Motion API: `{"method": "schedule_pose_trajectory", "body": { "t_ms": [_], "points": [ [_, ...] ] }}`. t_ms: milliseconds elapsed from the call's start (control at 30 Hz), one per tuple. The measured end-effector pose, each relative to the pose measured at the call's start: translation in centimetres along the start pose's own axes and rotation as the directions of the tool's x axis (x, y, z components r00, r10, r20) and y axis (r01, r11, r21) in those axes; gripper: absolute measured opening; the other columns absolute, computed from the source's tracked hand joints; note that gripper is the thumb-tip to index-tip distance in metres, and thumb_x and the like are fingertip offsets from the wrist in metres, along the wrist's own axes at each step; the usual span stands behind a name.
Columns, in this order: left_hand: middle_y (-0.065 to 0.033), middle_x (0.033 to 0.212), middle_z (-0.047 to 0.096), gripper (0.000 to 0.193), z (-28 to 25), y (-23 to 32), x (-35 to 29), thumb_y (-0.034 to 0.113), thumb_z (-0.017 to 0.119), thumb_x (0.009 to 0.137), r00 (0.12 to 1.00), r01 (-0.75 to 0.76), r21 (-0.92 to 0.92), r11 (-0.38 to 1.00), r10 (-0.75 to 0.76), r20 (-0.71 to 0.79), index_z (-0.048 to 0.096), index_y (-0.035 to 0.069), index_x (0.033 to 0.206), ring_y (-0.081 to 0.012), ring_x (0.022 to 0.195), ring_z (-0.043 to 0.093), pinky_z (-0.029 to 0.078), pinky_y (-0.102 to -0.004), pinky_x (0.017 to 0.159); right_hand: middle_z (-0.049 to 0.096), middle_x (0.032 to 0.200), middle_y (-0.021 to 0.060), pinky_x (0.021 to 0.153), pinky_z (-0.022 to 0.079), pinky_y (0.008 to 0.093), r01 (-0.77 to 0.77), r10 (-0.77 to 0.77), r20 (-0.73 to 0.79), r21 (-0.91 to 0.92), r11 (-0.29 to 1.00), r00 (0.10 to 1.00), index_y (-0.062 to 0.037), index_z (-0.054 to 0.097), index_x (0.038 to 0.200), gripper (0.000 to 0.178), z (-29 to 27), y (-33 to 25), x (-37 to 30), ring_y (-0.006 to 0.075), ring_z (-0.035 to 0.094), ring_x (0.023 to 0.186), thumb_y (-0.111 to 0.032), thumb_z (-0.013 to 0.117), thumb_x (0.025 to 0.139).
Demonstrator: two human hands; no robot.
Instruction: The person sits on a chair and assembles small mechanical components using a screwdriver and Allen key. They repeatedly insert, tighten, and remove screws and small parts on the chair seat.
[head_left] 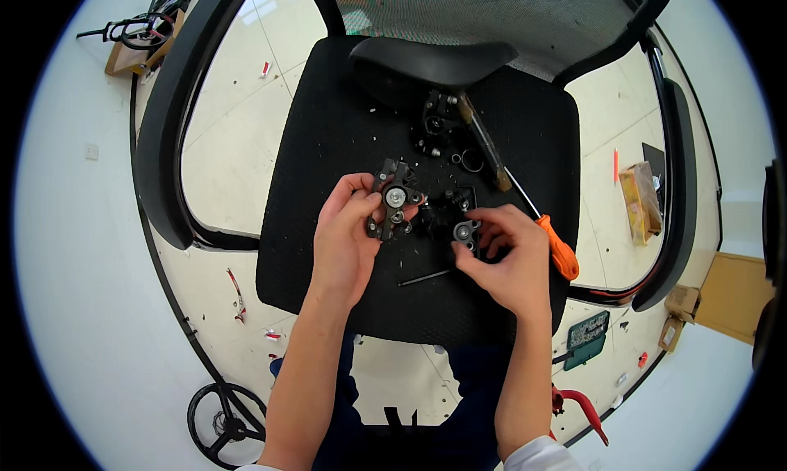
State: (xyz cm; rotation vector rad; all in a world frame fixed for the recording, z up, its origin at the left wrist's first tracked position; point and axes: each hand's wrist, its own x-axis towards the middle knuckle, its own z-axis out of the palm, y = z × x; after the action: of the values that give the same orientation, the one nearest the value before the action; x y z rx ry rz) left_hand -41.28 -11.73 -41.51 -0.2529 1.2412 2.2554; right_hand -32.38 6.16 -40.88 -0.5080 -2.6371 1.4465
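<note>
My left hand (340,241) is closed around a black disc brake caliper (396,197) with a silver round bolt head facing up. My right hand (518,254) pinches a smaller dark grey metal part (465,232) with a round centre between thumb and fingers, just above the seat. Behind that part lie more black parts, partly hidden and hard to tell apart. A thin black rod (425,278) lies below, between the hands. To the right of my right hand is a screwdriver (560,250) with an orange handle, its shaft pointing up and left.
Both hands work over a black office chair seat (328,118). A bicycle saddle (434,61) with a worn post (485,143) lies at its far side, beside small rings (470,160). On the floor are a green tool case (586,340), a wheel (228,426) and cardboard boxes (730,295).
</note>
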Motion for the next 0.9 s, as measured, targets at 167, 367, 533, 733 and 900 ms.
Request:
{"method": "schedule_pose_trajectory", "body": {
  "t_ms": [167,367,533,733,900],
  "points": [
    [-0.0066,0.1,0.059,0.015,0.2,-1.1,-0.1,0.005,0.049,0.094,0.996,-0.063,0.033,0.997,0.06,0.073,0.047,0.001,0.109,-0.0117,0.094,0.059,0.047,-0.0272,0.085,0.064,0.087,0.0062,0.064,0.052,0.022,0.177,-0.114,-0.242,0.257,0.95,0.964,-0.001,0.07,0.1,0.035,2.2,-1.2,0.2,0.0107,0.062,0.073,-0.002,0.08,0.066],
    [-0.005,0.102,0.056,0.016,0.5,-1.5,-0.6,0.005,0.05,0.095,0.988,-0.113,0.136,0.984,0.097,0.121,0.047,0.001,0.11,-0.0078,0.095,0.056,0.045,-0.0231,0.083,0.065,0.087,0.0077,0.064,0.053,0.0255,0.262,-0.217,-0.25,0.164,0.951,0.944,-0.0007,0.069,0.102,0.036,4.1,-2.0,0.7,0.014,0.064,0.071,-0.005,0.079,0.067],
    [-0.0065,0.106,0.054,0.023,0.8,-1.7,-0.7,-0.001,0.054,0.09,0.973,-0.185,0.167,0.968,0.157,0.169,0.046,0.001,0.112,-0.01,0.097,0.055,0.045,-0.0238,0.084,0.066,0.087,0.008,0.066,0.055,0.0247,0.193,-0.135,-0.269,0.199,0.961,0.954,-0.0001,0.069,0.102,0.036,4.5,-2.0,0.6,0.0136,0.066,0.071,-0.004,0.078,0.068],
    [-0.0074,0.102,0.057,0.022,0.5,-1.5,-0.5,-0.002,0.06,0.089,0.974,-0.207,0.257,0.944,0.175,0.142,0.047,-0.001,0.107,-0.0112,0.094,0.059,0.05,-0.0235,0.079,0.067,0.088,0.009,0.07,0.058,0.0242,0.139,-0.083,-0.236,0.232,0.963,0.968,0.0007,0.069,0.104,0.037,4.8,-2.1,0.5,0.0139,0.069,0.076,-0.005,0.079,0.069],
    [-0.0068,0.098,0.061,0.021,0.0,-1.0,-0.3,0.0,0.062,0.089,0.991,-0.115,0.176,0.978,0.101,0.085,0.049,-0.001,0.107,-0.0103,0.09,0.06,0.05,-0.0228,0.075,0.067,0.092,0.0092,0.073,0.059,0.0254,0.159,-0.116,-0.184,0.241,0.957,0.976,0.0012,0.068,0.107,0.04,4.6,-2.6,0.6,0.0152,0.07,0.08,-0.003,0.081,0.069]
  ]
}}
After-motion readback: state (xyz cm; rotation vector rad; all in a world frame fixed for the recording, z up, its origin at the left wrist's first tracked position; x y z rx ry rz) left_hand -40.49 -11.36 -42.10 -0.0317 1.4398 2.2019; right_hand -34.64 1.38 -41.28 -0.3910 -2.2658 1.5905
